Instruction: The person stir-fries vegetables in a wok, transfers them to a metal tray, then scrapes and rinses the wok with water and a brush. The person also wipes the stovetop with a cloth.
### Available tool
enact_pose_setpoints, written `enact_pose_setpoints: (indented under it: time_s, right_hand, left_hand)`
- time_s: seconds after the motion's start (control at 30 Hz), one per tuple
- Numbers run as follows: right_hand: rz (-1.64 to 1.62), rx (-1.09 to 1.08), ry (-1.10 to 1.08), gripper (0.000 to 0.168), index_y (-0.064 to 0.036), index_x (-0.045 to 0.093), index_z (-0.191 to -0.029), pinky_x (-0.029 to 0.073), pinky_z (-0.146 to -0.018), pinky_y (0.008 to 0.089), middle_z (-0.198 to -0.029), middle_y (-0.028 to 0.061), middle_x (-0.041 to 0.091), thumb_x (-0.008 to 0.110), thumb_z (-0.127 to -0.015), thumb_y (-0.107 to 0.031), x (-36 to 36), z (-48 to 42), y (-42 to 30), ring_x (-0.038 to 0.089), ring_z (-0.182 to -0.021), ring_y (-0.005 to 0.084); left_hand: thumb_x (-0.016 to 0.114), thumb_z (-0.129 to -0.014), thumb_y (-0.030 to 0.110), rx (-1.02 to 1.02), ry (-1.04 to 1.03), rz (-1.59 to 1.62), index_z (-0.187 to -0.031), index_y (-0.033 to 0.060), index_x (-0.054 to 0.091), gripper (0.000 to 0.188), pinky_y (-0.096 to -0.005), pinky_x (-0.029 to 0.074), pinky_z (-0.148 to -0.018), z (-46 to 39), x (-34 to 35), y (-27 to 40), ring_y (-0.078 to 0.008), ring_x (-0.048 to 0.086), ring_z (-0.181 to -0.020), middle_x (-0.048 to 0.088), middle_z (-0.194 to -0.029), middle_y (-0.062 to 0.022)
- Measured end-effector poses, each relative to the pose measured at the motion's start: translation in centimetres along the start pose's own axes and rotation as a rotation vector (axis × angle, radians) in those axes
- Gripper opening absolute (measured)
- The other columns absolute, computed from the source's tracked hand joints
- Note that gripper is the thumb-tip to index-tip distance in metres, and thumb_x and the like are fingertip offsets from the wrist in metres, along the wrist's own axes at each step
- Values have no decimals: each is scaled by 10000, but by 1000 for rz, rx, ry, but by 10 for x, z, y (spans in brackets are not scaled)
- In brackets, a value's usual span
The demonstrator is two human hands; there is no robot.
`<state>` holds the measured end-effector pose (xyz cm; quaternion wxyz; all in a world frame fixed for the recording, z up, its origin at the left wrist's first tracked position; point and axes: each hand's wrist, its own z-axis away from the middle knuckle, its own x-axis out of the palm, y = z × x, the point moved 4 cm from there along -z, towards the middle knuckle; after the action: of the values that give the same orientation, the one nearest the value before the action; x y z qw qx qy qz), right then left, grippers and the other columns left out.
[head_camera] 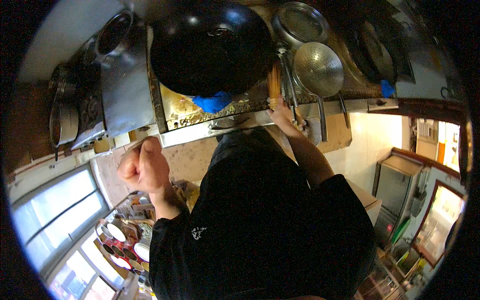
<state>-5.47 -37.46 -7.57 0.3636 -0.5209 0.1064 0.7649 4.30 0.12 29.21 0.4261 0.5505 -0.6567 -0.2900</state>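
A bamboo wok brush [274,83] is gripped near its bound end by my right hand [281,111], at the front edge of the stove, right of the wok. My left hand [145,165] is clenched into a fist before the stove's front, left of my body, and nothing shows in it. A large dark wok [210,52] sits on the stove ahead of me. Some blue cloth [213,102] is bunched at the wok's near rim. Close beside the brush, a perforated metal strainer [318,67] lies with its handle pointing toward me.
Behind the strainer stands a round metal pot [302,22]. A metal worktop [127,82] borders the wok's left, with pans [64,123] further left. More blue cloth [387,89] lies far right. Stacked containers [125,249] stand by a window [60,213]; a fridge [393,198] is behind right.
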Motion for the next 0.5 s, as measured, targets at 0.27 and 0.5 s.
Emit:
enact_pose_setpoints:
  time_s: [0.27, 0.5]
  right_hand:
    - [-1365, 276, -301, 328, -28, 584, -1007, 527, -617, 351, -814, 62, 613, 615, -868, -323, -26, 32, 25, 607, -658, 177]
    - [-1251, -284, 169, 459, -61, 471, -1298, 545, -631, 325, -972, 74, 601, 614, -865, -111, -136, 69, -20, 620, -699, 177]
  left_hand:
    - [545, -892, 34, -265, 172, -412, -579, 109, 359, 372, -244, 204, -460, 3, -108, -93, -39, 282, -503, 353, -555, 55]
    - [562, -778, 62, -590, 534, -714, -532, 11, 400, 299, -309, 238, -446, 117, -265, -182, -64, 298, -524, 349, -509, 40]
